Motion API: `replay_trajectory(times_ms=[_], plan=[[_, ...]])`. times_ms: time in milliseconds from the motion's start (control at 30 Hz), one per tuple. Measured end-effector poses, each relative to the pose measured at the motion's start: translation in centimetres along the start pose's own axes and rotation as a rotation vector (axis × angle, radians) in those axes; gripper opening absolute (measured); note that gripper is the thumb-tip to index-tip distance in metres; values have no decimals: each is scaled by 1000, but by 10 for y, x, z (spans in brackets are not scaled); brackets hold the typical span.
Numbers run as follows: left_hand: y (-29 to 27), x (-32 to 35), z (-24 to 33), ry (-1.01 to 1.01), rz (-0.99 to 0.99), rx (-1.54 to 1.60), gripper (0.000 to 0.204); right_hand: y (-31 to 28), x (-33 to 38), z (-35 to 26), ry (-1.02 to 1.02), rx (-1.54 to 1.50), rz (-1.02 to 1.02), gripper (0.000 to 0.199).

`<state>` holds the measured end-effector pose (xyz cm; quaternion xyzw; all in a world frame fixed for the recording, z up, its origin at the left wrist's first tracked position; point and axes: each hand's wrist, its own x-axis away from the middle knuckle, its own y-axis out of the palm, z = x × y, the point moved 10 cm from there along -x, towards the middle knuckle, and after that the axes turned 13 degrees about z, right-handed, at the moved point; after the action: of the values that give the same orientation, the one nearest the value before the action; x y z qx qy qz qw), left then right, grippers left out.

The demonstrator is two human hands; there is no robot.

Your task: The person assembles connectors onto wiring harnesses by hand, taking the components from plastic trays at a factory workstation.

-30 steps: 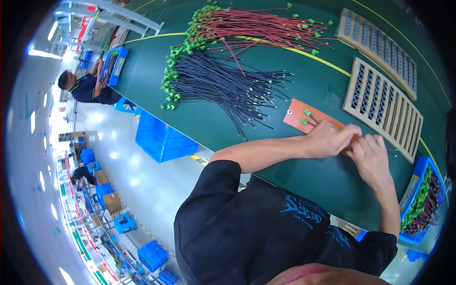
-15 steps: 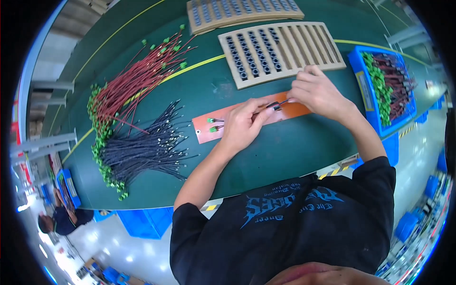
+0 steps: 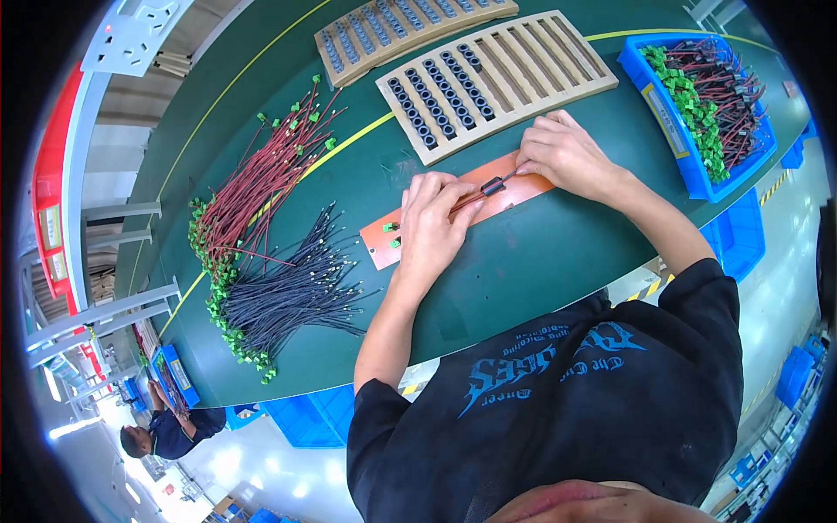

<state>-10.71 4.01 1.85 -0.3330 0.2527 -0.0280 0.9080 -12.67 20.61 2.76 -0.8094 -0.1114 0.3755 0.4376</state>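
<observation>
An orange flat board (image 3: 506,193) lies on the green table (image 3: 540,253). My left hand (image 3: 433,228) presses down on its left half, holding a thin wire pair that runs to the right. A small black ring core (image 3: 493,185) sits on that wire between my hands. My right hand (image 3: 567,155) pinches the wire's right end at the board's right end. Two small green connectors (image 3: 391,234) rest on the board's left end.
A slotted wooden tray (image 3: 497,78) with black ring cores lies beyond the board, a second tray (image 3: 401,30) behind it. Red wires (image 3: 261,187) and black wires (image 3: 292,296) with green connectors lie left. A blue bin (image 3: 697,105) of wires stands right. Another person (image 3: 170,431) is far left.
The view has swung, so the table appears turned. Both hands stay on the orange board; the black ring core now shows on the wire between them.
</observation>
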Motion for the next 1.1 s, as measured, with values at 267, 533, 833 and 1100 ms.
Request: replay_trajectory(times_ms=[267,533,833,1100], plan=[[13,-2,-3,-31,-60,77,27,8,7,8,76,-37,9,13],[22,-10,-9,-264,-195,371,30,-30,-10,-31,-188,135,162,17],[-38,-21,-7,-286,-6,516,28,-74,-12,1,362,-388,586,62],[-42,-5,19,-406,-120,420,29,-16,-22,-41,346,-954,383,22]])
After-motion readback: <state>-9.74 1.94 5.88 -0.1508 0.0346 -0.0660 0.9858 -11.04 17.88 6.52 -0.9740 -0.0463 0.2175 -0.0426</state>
